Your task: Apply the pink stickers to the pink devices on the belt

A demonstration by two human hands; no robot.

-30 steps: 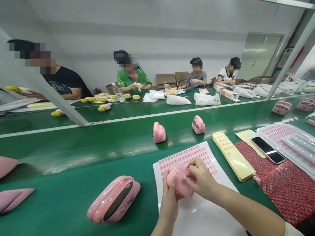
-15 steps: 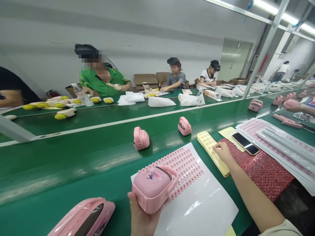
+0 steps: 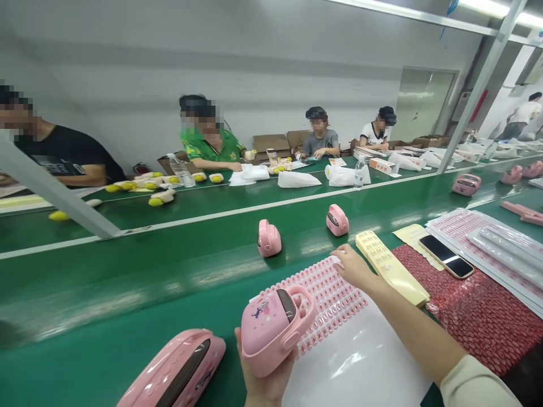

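My left hand holds a pink toy-like case with a loop handle, a dark window and a small cartoon print on top. The case is tilted over a white sticker sheet bearing rows of small pink oval stickers. My right hand reaches across to the sheet's far corner, its fingers pinched at the edge by the end stickers. Whether a single sticker is between those fingertips is hidden. To the left of my left hand lies a larger pink piece with a dark strip.
Two pink cases stand on the green belt ahead. To the right are a yellow pad of labels, red bubble wrap, a phone and more sticker sheets. A metal post rises beyond. Several people sit across the belt.
My right hand has moved left from the yellow label pad to the sticker sheet's far corner. My left hand has turned the pink case slightly. The view has swung left.
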